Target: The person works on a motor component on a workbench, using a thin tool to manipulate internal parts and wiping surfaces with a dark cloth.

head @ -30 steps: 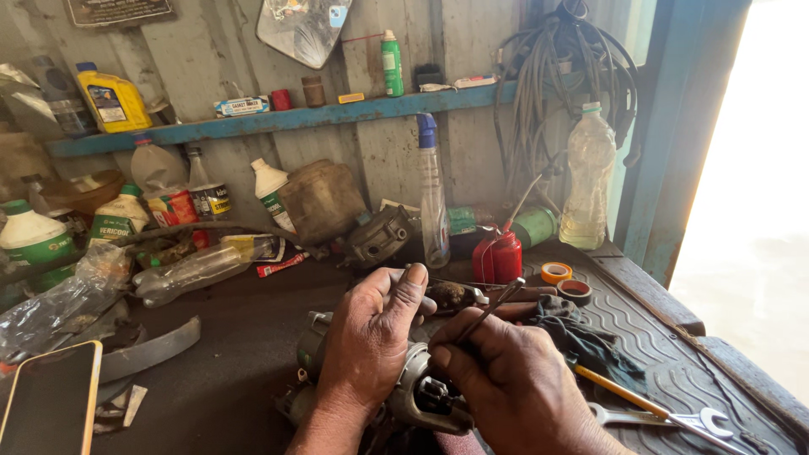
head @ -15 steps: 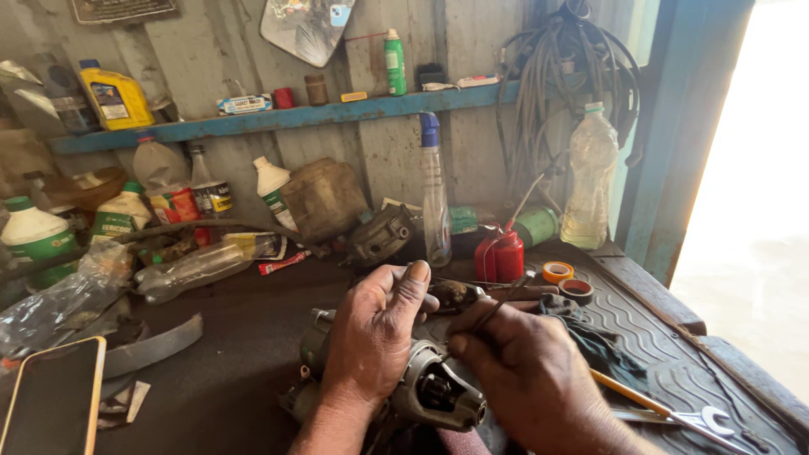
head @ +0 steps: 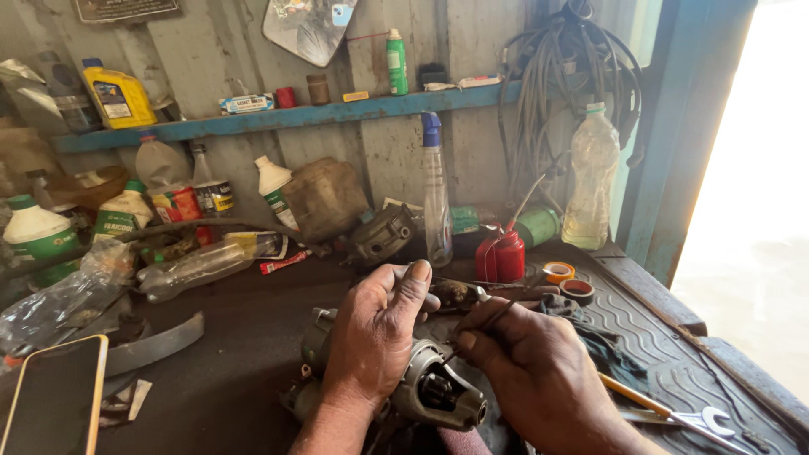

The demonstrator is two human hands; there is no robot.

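Observation:
A grey metal starter motor [head: 434,392] lies on the dark workbench [head: 244,337] right in front of me. My left hand [head: 377,333] rests on top of its body and steadies it, thumb raised. My right hand [head: 539,379] pinches a thin dark rod-like tool [head: 497,316], whose lower tip points down at the motor's nose end. The motor's round open end faces the camera, below the two hands.
A red oil can [head: 500,253], tape rolls [head: 558,272] and a clear spray bottle [head: 436,198] stand behind the hands. A spanner [head: 704,419] and a yellow-handled tool [head: 632,394] lie at the right. A phone [head: 50,396] lies at the left. Bottles crowd the back.
My right hand has shifted slightly right and up with the thin tool. The motor's open end now shows more clearly. My left hand stays on the motor.

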